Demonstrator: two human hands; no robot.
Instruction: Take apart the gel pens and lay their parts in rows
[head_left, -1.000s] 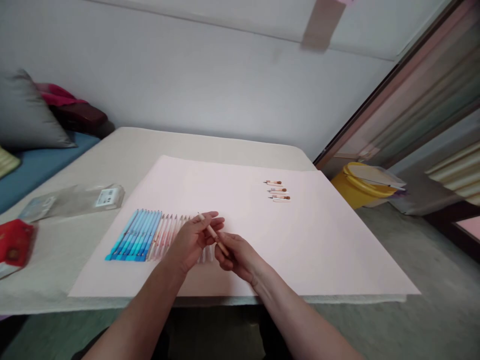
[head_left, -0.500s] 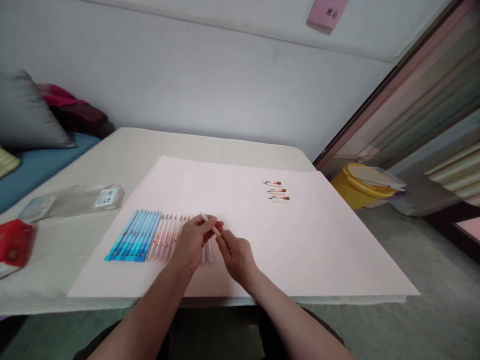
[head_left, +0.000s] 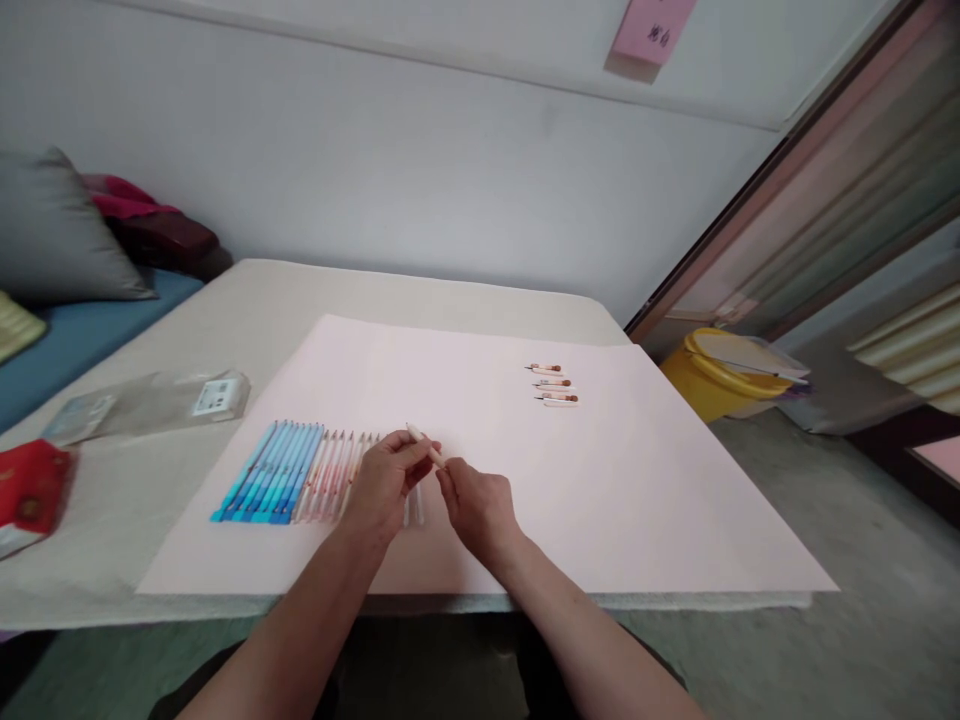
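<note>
My left hand [head_left: 386, 482] and my right hand [head_left: 478, 507] both grip a slim pale pen [head_left: 425, 445] above the white sheet. Its tip end points up and left from between the left fingers. The right fingers wrap round the lower end and hide it. Under and beside my left hand lies a row of pens: several blue ones [head_left: 274, 470] at the left, then pink and pale ones [head_left: 330, 470]. My left hand and wrist cover part of this row. Farther right lie three small pen-like pieces with brown ends [head_left: 555, 383], each beside a thin white piece.
The white sheet [head_left: 637, 500] covers much of the cloth-topped table [head_left: 420, 285]. Left of it lie a clear plastic bag [head_left: 165, 400] and a red packet [head_left: 34, 490]. A yellow bin [head_left: 705, 375] stands on the floor at right. The wall rises behind the table.
The pen and my right hand have shifted slightly to the right. Both hands keep hold of the pen. The row and the small pieces stay in place.
</note>
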